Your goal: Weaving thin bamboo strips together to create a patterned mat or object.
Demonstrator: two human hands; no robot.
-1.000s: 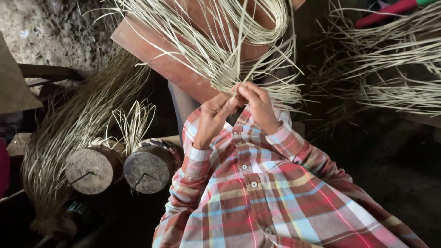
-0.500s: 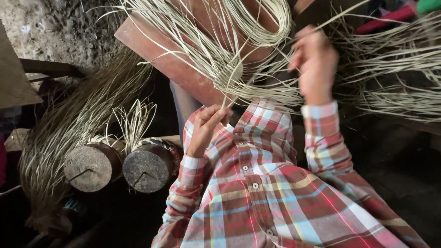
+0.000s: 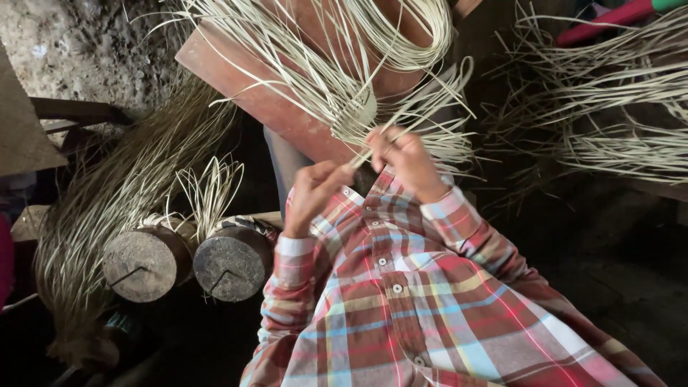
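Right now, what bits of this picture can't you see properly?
- Head view: where the left hand and right hand pinch the pale strips, the fingertips are too small to tell which strip each holds.
- The woven start is half covered by loose strips.
- The two round wooden blocks stand in dark shadow, so their bases are hidden.
- The red and green thing is cut off by the top edge.

The shirt (image 3: 430, 301) is plaid: red, white, pale blue and yellow checks, with small white buttons. The cane strips (image 3: 337, 79) are pale cream, lying over a reddish-brown board (image 3: 258, 93). On the left, two round log ends (image 3: 186, 261) show grey-brown, beside a straw-coloured fibre bundle (image 3: 107, 208). Far right, a red bar (image 3: 609, 18).
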